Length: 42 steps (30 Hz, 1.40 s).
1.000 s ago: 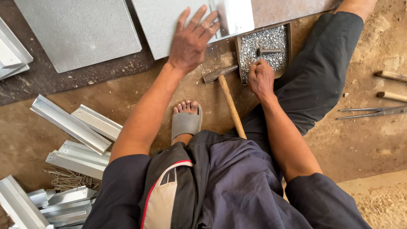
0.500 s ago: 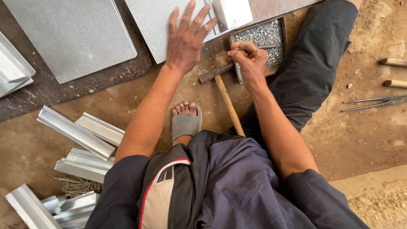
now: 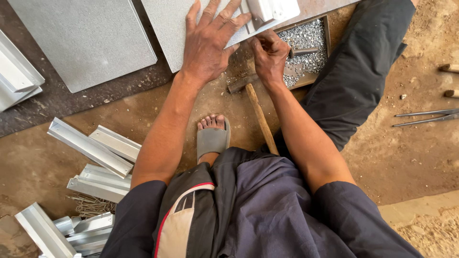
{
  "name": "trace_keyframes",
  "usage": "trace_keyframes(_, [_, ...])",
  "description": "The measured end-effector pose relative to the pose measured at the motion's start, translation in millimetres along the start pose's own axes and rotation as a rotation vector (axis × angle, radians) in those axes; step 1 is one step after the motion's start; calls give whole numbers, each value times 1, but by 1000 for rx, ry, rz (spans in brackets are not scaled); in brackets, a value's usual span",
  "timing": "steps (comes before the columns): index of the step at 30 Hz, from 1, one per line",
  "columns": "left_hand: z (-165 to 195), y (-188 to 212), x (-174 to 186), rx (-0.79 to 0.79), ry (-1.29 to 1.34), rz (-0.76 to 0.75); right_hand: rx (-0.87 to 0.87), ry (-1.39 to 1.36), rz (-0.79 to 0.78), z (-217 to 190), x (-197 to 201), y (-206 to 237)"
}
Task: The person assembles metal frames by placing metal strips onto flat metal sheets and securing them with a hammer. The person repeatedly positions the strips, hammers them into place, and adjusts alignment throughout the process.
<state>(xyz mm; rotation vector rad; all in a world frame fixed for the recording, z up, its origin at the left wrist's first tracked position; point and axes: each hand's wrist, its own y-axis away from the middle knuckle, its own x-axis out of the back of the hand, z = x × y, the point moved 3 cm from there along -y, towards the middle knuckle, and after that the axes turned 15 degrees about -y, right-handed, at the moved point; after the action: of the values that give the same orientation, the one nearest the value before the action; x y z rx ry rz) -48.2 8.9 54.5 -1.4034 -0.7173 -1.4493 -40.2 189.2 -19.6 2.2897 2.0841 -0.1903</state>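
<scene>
Grey metal sheet [image 3: 167, 21] lies flat on the ground, at the top of view. Left hand [image 3: 208, 43] rests on it, palm down, fingers spread. Right hand [image 3: 268, 55] just beside its edge, fingers pinched together; contents too small to tell. Hammer [image 3: 256, 107] lies below; tray of rivets [image 3: 308, 40] adjacent.

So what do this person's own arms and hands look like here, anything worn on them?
Both forearms are bare from above the elbow down. The left hand and right hand wear no gloves, and no rings, watch or bands show. Short dark blue-grey sleeves end at the upper arms. The fingers look dusty from the work.
</scene>
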Motion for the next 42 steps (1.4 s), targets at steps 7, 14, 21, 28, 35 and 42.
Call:
trace_keyframes(7, [2,-2,8,-2,-11,-1,-129,-136,26,2,-4,-4])
trace_keyframes(14, [-1,3,-11,-5,-33,12,-199,-289,65,-12,10,4])
trace_keyframes(21, [1,11,-38,5,-87,31,-273,-624,156,5,24,-5])
trace_keyframes(28, [-2,17,-45,-24,-125,86,-325,-539,148,14,27,-8])
trace_keyframes(35, [-3,14,-44,-39,-143,95,-158,601,-366,-13,37,57])
trace_keyframes(42, [-10,16,-39,-69,-155,101,-751,406,-485,-63,46,125])
